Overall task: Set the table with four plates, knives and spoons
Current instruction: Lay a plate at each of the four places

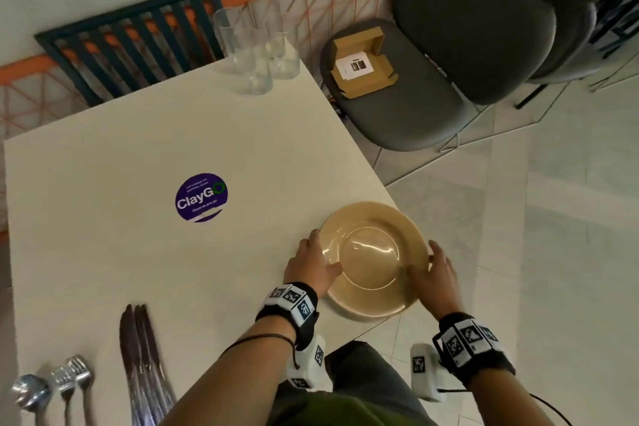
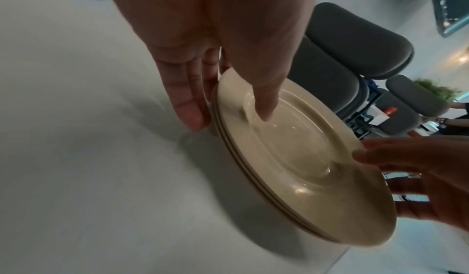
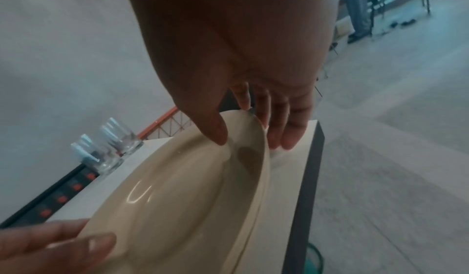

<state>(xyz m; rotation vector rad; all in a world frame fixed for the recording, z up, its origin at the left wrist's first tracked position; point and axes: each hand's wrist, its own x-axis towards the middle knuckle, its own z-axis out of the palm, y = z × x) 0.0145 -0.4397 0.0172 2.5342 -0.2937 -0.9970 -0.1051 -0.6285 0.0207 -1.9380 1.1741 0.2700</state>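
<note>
A stack of beige plates [image 1: 371,252] [image 2: 291,148] [image 3: 177,198] sits at the right edge of the white table [image 1: 138,149]. My left hand [image 1: 313,264] [image 2: 228,121] holds its left rim, thumb on the top plate and fingers down along the stack's side. On the right rim, my right hand [image 1: 428,270] [image 3: 251,142] has its thumb on top and its fingers beneath the edge. I cannot tell whether the stack touches the table. Several knives [image 1: 145,363] lie at the near left, with a spoon [image 1: 29,391] and forks [image 1: 74,373] beside them.
Several clear glasses [image 1: 256,48] [image 3: 106,150] stand at the table's far corner. A purple round sticker [image 1: 200,197] marks the tabletop. A grey chair [image 1: 415,97] with a cardboard box [image 1: 361,60] on its seat stands past the right edge. An orange railing runs behind.
</note>
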